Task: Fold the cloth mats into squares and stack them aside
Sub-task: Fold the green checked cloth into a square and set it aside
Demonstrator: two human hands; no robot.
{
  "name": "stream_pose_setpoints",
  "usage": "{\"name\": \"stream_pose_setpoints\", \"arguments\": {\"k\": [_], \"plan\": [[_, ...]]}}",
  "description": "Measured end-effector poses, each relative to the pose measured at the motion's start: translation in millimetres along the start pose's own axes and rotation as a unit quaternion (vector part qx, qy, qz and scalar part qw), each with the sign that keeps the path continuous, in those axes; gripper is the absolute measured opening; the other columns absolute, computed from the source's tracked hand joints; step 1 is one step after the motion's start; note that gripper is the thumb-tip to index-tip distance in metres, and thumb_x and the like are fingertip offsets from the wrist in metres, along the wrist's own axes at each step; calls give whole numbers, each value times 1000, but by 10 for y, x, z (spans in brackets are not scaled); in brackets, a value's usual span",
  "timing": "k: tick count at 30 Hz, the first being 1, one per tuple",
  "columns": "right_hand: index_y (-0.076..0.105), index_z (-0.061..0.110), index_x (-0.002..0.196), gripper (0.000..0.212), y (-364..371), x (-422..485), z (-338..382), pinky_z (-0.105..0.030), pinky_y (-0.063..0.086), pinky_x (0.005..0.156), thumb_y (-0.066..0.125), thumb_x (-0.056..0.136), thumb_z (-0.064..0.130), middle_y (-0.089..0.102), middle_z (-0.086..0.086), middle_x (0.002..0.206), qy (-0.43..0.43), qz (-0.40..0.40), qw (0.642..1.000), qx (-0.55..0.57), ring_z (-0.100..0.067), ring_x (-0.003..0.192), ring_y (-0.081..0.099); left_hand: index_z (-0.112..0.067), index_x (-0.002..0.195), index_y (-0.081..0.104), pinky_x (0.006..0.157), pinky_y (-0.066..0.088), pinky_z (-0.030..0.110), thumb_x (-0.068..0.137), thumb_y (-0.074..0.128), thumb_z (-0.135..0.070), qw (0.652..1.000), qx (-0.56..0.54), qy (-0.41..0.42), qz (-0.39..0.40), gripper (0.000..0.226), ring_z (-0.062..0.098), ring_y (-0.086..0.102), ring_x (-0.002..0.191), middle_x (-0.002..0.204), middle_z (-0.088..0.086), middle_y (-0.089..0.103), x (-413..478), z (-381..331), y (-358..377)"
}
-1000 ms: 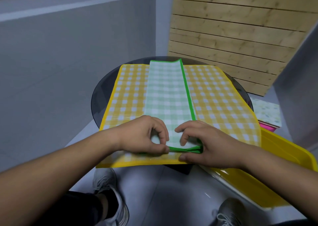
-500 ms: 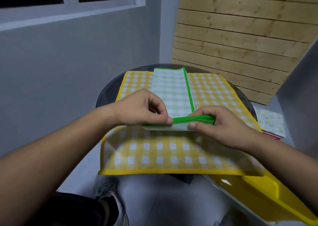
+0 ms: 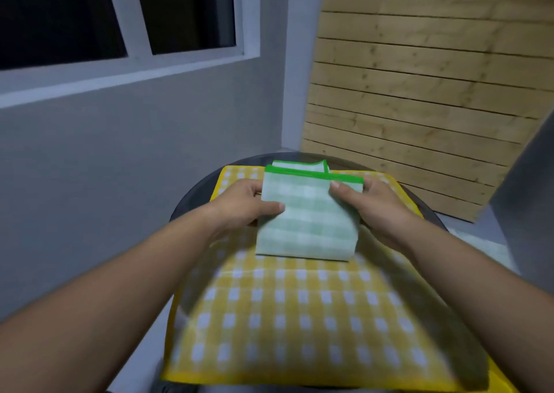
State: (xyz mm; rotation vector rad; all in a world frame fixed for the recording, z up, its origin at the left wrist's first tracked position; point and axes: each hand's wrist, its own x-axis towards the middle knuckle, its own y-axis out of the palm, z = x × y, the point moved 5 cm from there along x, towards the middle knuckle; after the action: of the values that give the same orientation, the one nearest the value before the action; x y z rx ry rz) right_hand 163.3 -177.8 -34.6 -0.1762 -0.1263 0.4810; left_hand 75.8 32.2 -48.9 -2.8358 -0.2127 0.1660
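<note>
On the round counter (image 3: 192, 201), atop the spread yellow mat (image 3: 299, 317), we are doubling the green mat (image 3: 305, 222) toward a square, left hand (image 3: 239, 207) and right hand (image 3: 371, 207) each pinching a side edge. We are judging this fold nearly done; stacking it aside and folding the yellow mat are remaining.

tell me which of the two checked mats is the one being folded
The green checked mat: both the left hand and right hand grip its doubled-over layers. The yellow checked mat lies spread flat beneath it.

Two cloth mats — green mat (image 3: 305, 219), yellow mat (image 3: 293, 317) — two hands.
</note>
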Motion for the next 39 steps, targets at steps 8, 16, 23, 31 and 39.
{"name": "stream_pose_setpoints", "arguments": {"k": [8, 16, 23, 31, 39], "plan": [[41, 17, 123, 47, -26, 64, -650, -19, 54, 66, 71, 88, 23, 69, 3, 81, 132, 19, 987, -85, -10, 70, 68, -10, 98, 68, 74, 61, 31, 85, 78, -25, 987, 1, -91, -136, 22, 17, 74, 77, 96, 6, 75, 411, 362, 29], [63, 19, 119, 33, -33, 100, -706, -23, 40, 61, 70, 87, 23, 48, 3, 73, 69, 16, 957, -281, -13, 62, 47, -19, 130, 47, 84, 47, 31, 79, 78, -46, 952, 275, -124, -58, 65, 19, 58, 103, 116, -3, 58, 273, 331, 50], [65, 13, 123, 34, 14, 129, -679, -21, 37, 81, 66, 91, 23, 46, 14, 84, 75, 30, 939, -335, -9, 88, 48, -19, 146, 43, 95, 48, 31, 81, 77, -42, 942, 315, -104, -50, 77, 21, 58, 111, 129, 2, 59, 174, 332, 107], [69, 12, 118, 37, -104, -3, -531, -21, 39, 80, 74, 85, 26, 57, 3, 101, 124, 42, 938, -321, -13, 94, 55, -17, 126, 58, 84, 49, 28, 78, 81, -43, 957, 268, -107, -36, 59, 21, 61, 94, 112, 5, 63, -2, 247, 173], [61, 22, 126, 70, -168, -592, -527, -20, 41, 82, 79, 69, 57, 57, 6, 115, 170, 97, 913, -358, -8, 101, 55, -22, 102, 58, 79, 54, 34, 75, 69, -58, 941, 322, -106, 11, 46, 19, 63, 87, 106, 1, 57, -492, 332, 572]]}}
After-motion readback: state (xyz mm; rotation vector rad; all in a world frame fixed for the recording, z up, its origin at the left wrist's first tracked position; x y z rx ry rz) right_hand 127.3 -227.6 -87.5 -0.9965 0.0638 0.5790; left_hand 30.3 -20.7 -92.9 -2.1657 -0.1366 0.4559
